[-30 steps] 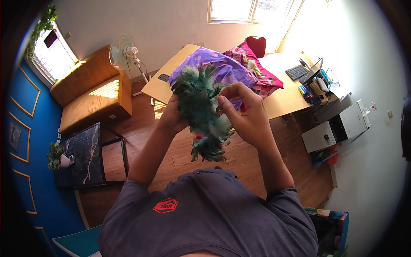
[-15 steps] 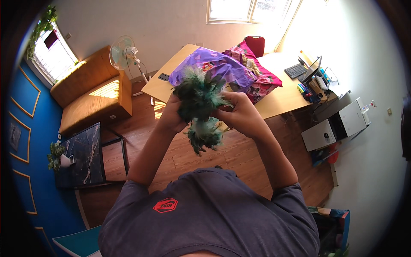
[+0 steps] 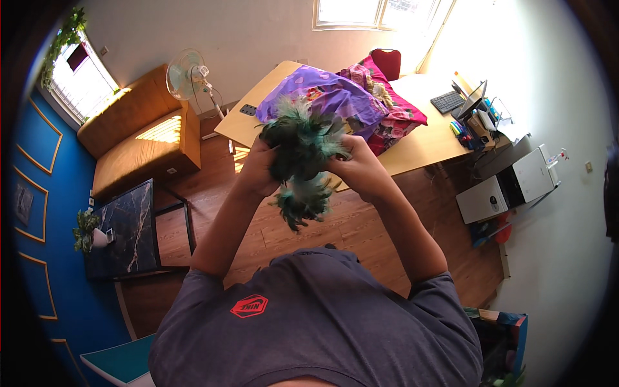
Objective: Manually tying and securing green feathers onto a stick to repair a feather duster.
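Observation:
Held up in front of me over the floor is a fluffy green feather piece (image 3: 304,138), dark green with paler, whitish tufts. A smaller clump of the same feathers hangs at its lower end. My left hand (image 3: 259,169) is closed on its left edge, with the fingertips partly hidden behind the feathers. On the opposite edge, my right hand (image 3: 358,169) pinches it between thumb and curled fingers. Behind it, on a light wooden table (image 3: 412,158), lie a purple patterned cloth (image 3: 351,103) and a pink floral cloth (image 3: 403,122).
A black phone-like device (image 3: 247,110), a keyboard (image 3: 447,102) and a monitor (image 3: 474,100) are on the table. A standing fan (image 3: 187,74) and an orange sofa (image 3: 145,142) stand left. A dark marble-topped table (image 3: 122,232) is nearer; a white cabinet (image 3: 482,201) stands right.
The view has shifted slightly. Both hands keep their hold on the feather piece, which has turned a little, its lower clump swinging slightly left and up.

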`<state>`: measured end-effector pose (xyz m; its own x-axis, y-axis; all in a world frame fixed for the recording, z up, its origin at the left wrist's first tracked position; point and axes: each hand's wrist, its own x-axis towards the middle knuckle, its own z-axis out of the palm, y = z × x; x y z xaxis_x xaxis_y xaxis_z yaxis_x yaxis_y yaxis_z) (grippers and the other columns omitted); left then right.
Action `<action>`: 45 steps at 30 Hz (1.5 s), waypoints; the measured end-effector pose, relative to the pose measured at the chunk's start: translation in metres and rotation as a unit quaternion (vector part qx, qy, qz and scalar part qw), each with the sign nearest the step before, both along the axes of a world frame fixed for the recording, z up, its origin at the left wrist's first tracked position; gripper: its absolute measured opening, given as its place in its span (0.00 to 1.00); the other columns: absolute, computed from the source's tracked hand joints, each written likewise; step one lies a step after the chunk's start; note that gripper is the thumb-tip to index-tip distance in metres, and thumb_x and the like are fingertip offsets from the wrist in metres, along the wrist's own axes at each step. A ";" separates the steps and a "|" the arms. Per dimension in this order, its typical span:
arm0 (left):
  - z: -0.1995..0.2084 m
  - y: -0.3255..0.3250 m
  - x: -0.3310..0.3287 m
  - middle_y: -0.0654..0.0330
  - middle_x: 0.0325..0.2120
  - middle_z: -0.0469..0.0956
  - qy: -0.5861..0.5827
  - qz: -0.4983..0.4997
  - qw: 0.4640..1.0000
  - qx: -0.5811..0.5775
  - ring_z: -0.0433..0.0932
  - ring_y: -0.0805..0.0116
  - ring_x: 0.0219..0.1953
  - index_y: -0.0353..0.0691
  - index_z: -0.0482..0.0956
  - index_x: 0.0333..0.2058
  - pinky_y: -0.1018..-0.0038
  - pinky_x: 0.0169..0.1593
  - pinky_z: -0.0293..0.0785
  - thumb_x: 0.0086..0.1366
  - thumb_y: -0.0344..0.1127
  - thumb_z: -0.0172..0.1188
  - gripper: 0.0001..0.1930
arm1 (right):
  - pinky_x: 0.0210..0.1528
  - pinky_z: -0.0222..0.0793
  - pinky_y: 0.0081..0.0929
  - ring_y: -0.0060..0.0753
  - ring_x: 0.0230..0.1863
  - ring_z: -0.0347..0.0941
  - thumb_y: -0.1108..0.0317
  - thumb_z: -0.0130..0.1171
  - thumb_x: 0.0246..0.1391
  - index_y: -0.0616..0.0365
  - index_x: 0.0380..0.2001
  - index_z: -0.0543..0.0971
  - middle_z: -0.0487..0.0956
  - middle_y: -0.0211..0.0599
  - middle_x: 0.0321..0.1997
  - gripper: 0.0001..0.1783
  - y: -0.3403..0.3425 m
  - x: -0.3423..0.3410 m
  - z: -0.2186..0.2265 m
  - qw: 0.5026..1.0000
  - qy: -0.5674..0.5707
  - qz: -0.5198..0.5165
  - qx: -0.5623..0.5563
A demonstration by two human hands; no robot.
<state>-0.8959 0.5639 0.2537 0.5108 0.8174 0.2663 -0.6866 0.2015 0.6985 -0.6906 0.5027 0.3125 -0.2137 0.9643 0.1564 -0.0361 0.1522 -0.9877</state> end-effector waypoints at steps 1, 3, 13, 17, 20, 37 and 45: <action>0.001 0.000 0.000 0.53 0.49 0.81 0.000 0.000 1.000 0.000 0.84 0.61 0.48 0.34 0.77 0.55 0.64 0.54 0.83 0.70 0.25 0.58 0.15 | 0.40 0.73 0.23 0.17 0.35 0.77 0.73 0.66 0.57 0.71 0.40 0.83 0.85 0.32 0.33 0.11 0.001 0.004 0.002 1.000 0.000 0.000 0.000; 0.002 -0.001 0.000 0.53 0.51 0.81 0.020 -0.014 0.999 -0.041 0.83 0.59 0.51 0.35 0.75 0.57 0.61 0.55 0.83 0.72 0.27 0.57 0.16 | 0.40 0.73 0.22 0.18 0.36 0.78 0.72 0.63 0.59 0.71 0.41 0.83 0.85 0.33 0.33 0.11 0.006 0.013 0.005 0.998 -0.044 0.047 0.015; 0.002 -0.001 0.007 0.52 0.51 0.79 -0.046 -0.048 0.994 -0.089 0.83 0.56 0.51 0.37 0.72 0.59 0.59 0.55 0.84 0.73 0.29 0.55 0.17 | 0.35 0.69 0.18 0.13 0.37 0.74 0.64 0.61 0.67 0.63 0.42 0.76 0.82 0.30 0.34 0.12 0.003 0.020 -0.004 0.997 0.027 0.079 0.000; -0.001 0.001 0.005 0.52 0.51 0.80 -0.043 -0.002 0.993 -0.110 0.83 0.56 0.50 0.38 0.71 0.59 0.59 0.54 0.84 0.72 0.25 0.53 0.18 | 0.30 0.63 0.17 0.10 0.31 0.68 0.61 0.62 0.67 0.61 0.42 0.76 0.77 0.22 0.27 0.13 -0.013 0.024 -0.001 0.994 0.008 0.086 -0.073; -0.001 0.002 0.007 0.52 0.50 0.80 -0.014 0.033 0.994 -0.102 0.84 0.56 0.49 0.37 0.71 0.58 0.60 0.53 0.85 0.71 0.23 0.52 0.18 | 0.25 0.53 0.23 0.14 0.22 0.55 0.61 0.64 0.65 0.59 0.41 0.76 0.63 0.20 0.18 0.13 -0.019 0.018 -0.010 0.986 -0.148 -0.034 0.075; -0.022 0.040 0.028 0.56 0.48 0.80 -0.006 0.121 0.991 -0.057 0.83 0.63 0.47 0.39 0.71 0.59 0.65 0.51 0.84 0.75 0.27 0.52 0.16 | 0.27 0.55 0.13 0.06 0.27 0.61 0.71 0.60 0.68 0.63 0.41 0.77 0.74 0.19 0.29 0.06 0.002 0.021 0.070 0.998 0.023 0.020 0.048; -0.062 0.059 0.034 0.55 0.49 0.80 -0.103 0.047 0.989 -0.096 0.82 0.59 0.49 0.41 0.70 0.60 0.59 0.55 0.81 0.78 0.36 0.44 0.16 | 0.29 0.53 0.15 0.13 0.26 0.58 0.70 0.57 0.69 0.62 0.41 0.76 0.67 0.19 0.26 0.06 0.033 0.005 0.102 0.988 0.130 0.023 0.079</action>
